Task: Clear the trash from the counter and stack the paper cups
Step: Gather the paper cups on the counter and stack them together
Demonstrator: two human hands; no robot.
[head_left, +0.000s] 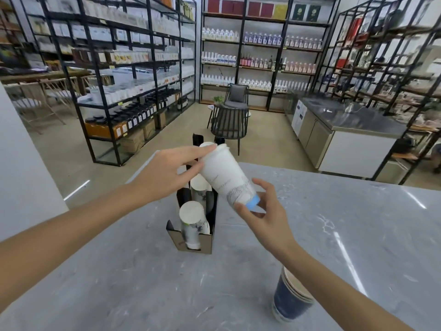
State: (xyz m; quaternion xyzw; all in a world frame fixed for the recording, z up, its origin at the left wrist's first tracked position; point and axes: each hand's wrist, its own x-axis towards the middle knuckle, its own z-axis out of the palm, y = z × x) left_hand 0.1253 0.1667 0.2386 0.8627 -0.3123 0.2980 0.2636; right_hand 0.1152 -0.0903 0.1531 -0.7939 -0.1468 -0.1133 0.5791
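Observation:
Both hands hold a tall white paper cup (224,174) tilted in the air above the black cup holder (206,242). My left hand (170,172) grips its rim end with fingertips; my right hand (265,209) holds its base end, which has a light blue band. The holder stands on the grey counter (143,283) and carries two white cups, one in front (192,223) and one behind (199,187). A stack of dark blue paper cups (291,297) stands on the counter at the near right, under my right forearm.
Beyond the counter's far edge is the shop floor with black metal shelving (133,80) full of bottles, a dark chair (230,123) and a steel worktop (346,115) at the right. A white wall (21,175) stands at the left.

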